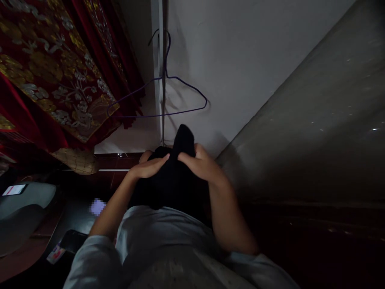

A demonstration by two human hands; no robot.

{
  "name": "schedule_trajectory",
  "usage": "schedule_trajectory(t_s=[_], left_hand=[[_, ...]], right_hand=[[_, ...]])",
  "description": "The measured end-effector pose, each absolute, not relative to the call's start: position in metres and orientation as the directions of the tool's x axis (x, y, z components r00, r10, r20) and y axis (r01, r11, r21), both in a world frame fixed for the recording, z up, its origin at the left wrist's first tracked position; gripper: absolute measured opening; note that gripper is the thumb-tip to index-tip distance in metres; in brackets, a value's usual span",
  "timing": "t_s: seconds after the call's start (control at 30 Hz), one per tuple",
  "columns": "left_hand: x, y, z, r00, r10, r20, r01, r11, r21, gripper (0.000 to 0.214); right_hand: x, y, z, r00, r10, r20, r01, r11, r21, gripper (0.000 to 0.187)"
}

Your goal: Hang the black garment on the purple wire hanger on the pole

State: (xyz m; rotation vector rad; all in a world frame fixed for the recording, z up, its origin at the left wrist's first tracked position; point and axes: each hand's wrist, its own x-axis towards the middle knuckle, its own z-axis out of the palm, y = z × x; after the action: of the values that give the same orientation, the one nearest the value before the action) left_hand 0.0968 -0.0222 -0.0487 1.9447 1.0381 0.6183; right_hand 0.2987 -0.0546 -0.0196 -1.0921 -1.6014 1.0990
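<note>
A dark black cloth garment (pixel 183 138) is bunched in front of my lap, one narrow end pointing up; its exact kind cannot be made out in the dim light. My left hand (pixel 149 167) grips its left side, thumb laid along the front and the other fingers mostly hidden behind the cloth. On the other side, my right hand (pixel 203 164) pinches the garment near the raised end, thumb in front. Above both hands, apart from them, a thin purple wire hanger (pixel 144 117) hangs by its hook with nothing on it.
A narrow vertical rail (pixel 161 52) stands against the pale wall (pixel 234 48). Red embroidered cloth (pixel 45 64) hangs at upper left. A grey panel (pixel 315 120) slants along the right. At lower left, a lit phone (pixel 14 189) lies on a grey seat (pixel 39 193), near a dark object (pixel 73 240).
</note>
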Motion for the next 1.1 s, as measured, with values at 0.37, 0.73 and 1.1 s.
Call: schedule_trajectory(t_s=[0.37,0.73,1.1], left_hand=[[0.031,-0.016,-0.038,0.281,0.862,-0.421,0.927,-0.358,-0.113,0.047],[-0.029,-0.008,-0.007,0.178,0.984,-0.034,0.983,-0.175,0.062,0.045],[0.011,0.004,0.077,0.435,0.826,0.358,0.712,-0.559,0.425,0.032]], right_hand=[[0.329,0.061,-0.005,0.152,0.685,0.713,0.351,0.637,-0.686,0.024],[0.307,0.121,-0.05,0.128,0.949,0.289,0.385,0.221,-0.896,0.037],[0.376,0.073,-0.01,0.156,0.843,0.515,0.578,0.345,-0.74,0.049]])
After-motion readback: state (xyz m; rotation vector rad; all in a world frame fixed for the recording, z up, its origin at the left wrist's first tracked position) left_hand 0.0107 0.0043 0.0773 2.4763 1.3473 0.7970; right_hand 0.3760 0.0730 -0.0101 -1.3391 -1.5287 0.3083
